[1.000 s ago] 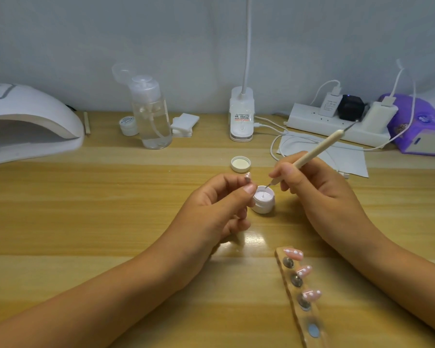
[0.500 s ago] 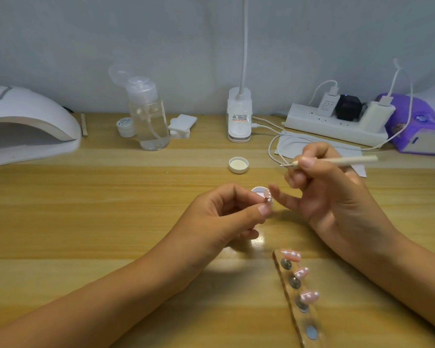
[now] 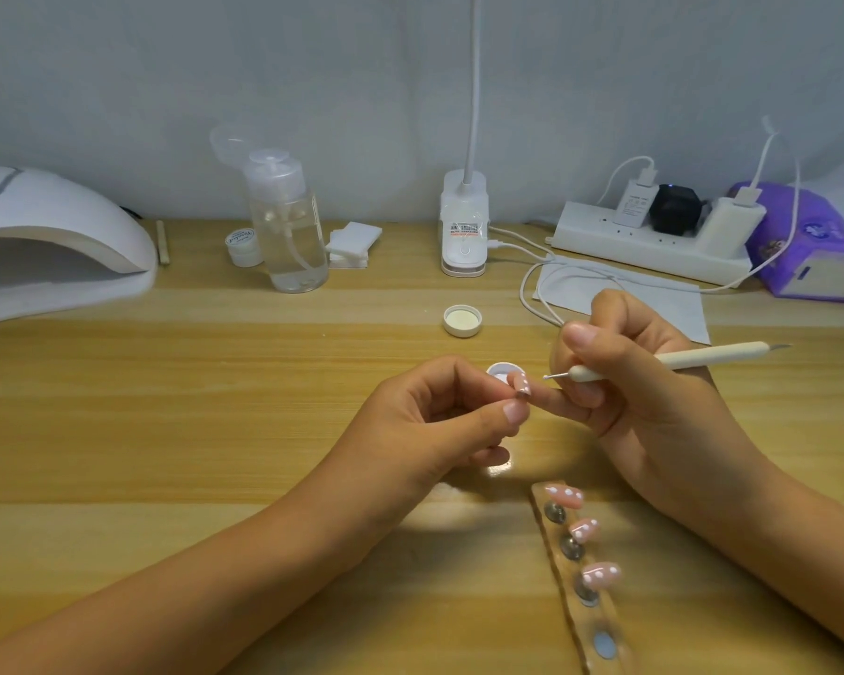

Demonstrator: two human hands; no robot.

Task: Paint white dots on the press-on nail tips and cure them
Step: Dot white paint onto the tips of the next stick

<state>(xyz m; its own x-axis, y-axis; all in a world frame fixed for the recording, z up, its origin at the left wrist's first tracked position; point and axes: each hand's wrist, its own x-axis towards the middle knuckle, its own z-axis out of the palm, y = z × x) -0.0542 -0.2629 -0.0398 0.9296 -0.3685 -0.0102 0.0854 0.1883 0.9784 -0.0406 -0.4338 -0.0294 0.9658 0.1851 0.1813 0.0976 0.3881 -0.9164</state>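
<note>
While the left hand (image 3: pixel 439 416) pinched a pink nail tip (image 3: pixel 522 383) btwn thumb & forefinger right by the open white paint pot (image 3: pixel 500 369), the right hand (image 3: pixel 624 387) gripped a dotting pen (image 3: pixel 678 360), fingers (image 3: pixel 581 338) curled round it, its metal point near the nail tip but not touching. Three dotted tips (image 3: pixel 583 528) sat on a wooden strip (image 3: pixel 605 621) at the front of the desk (image 3: pixel 166 431), w/ the pot's cap (image 3: pixel 462 320) behind & the curing lamp (image 3: pixel 54 236) far left.

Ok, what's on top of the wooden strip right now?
Three dotted pink nail tips sit on metal studs; a fourth, bluish pad is bare. The strip runs out of frame at its near end.
</note>
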